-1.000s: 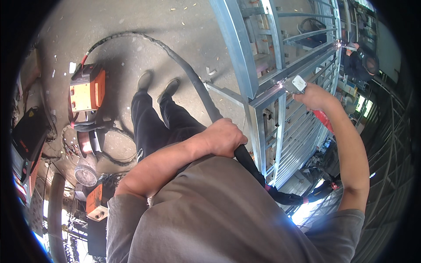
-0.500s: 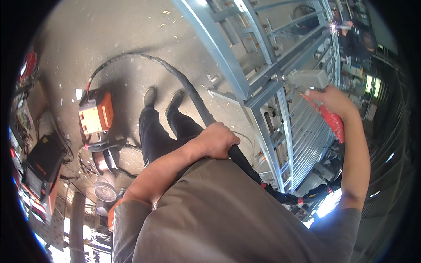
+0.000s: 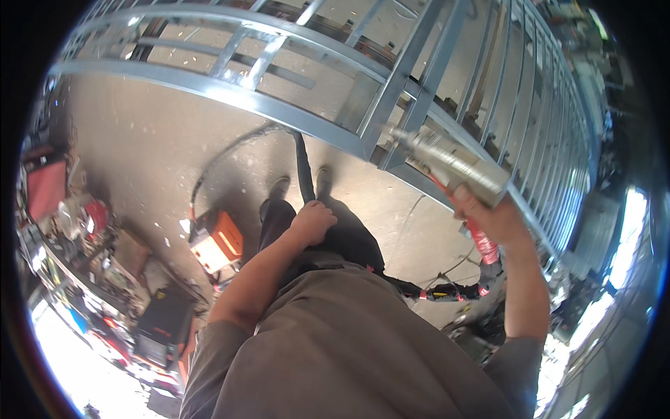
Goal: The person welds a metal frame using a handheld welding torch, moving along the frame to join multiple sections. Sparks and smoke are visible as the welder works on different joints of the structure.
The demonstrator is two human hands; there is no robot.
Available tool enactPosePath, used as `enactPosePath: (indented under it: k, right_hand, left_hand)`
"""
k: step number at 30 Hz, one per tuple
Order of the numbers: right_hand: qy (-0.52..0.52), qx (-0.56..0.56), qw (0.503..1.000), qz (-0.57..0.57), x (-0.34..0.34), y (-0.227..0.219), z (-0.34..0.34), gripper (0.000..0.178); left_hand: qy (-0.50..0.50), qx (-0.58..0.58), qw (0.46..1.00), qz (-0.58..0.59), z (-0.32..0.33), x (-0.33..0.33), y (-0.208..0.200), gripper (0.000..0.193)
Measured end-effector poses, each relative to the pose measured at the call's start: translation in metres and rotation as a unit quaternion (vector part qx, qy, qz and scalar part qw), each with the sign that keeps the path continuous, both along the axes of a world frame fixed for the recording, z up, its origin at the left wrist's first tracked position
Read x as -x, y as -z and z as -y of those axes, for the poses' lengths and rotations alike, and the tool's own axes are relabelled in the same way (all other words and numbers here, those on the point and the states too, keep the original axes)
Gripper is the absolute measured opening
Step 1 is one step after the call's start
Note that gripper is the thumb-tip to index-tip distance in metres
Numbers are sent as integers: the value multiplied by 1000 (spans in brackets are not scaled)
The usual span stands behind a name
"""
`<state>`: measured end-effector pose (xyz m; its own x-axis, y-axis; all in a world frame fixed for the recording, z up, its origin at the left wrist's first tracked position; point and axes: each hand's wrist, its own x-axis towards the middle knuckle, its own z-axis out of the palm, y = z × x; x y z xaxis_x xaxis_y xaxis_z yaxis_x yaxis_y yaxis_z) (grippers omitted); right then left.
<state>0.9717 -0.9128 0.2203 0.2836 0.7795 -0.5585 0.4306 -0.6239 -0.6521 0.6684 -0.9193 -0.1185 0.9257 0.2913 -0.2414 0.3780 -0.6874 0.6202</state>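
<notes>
My right hand is closed round the red-wrapped handle of a welding gun with a boxy grey body. The gun is somewhat blurred. Its narrow nozzle points left, over or close to a corner of the galvanized steel frame; whether they touch I cannot tell. In front of my waist, my left hand grips a thick black-sleeved cable. A further cable run with red bands passes from my right side up to the gun's handle.
An orange-fronted machine stands on the floor to the left. Below it sits a black case-like machine amid clutter. Long parallel bars of the frame fill the upper right. My shoes are on the concrete floor.
The view has turned, so the frame now spans the top and the machine sits lower. The gun appears lower and further left. My left hand still holds the cable.
</notes>
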Motion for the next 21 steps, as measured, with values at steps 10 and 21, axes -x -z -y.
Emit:
enactPosePath:
  k: [10, 21]
  right_hand:
    - [173, -33, 972, -155, 48, 88, 74, 53]
    - [186, -92, 968, -139, 61, 103, 83, 38]
  left_hand:
    - [188, 1, 979, -80, -26, 68, -10, 15]
    - [200, -12, 976, -84, -29, 94, -17, 11]
